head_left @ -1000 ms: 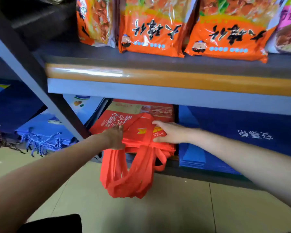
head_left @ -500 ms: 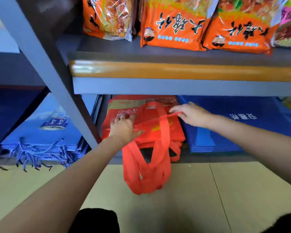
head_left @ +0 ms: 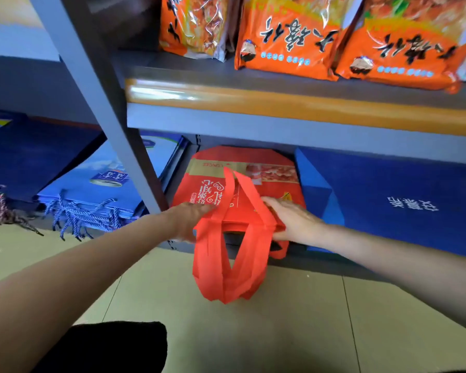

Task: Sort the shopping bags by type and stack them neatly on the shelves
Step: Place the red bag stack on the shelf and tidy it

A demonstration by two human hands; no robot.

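The red bag stack point(head_left: 242, 189) lies flat on the bottom shelf point(head_left: 334, 267), long axis running front to back, handles point(head_left: 226, 267) hanging toward the floor, with the left hand point(head_left: 191, 222) flat-fingered on its near-left corner and the right hand point(head_left: 293, 222) gripping its near-right edge, both equally near.

Left hand point(head_left: 190, 220): fingertips hidden behind red straps point(head_left: 228, 265), grip unreadable. Right hand point(head_left: 293, 220): thumb tucked under the red bags point(head_left: 242, 189), hidden. Stack's rear lost under shelf point(head_left: 280, 125). Blue bags point(head_left: 388, 200) beside the right hand cut by the edge. Snack packs point(head_left: 285, 41) above cropped at top. Dark shape point(head_left: 105, 348) below the arms cut off, unidentifiable.
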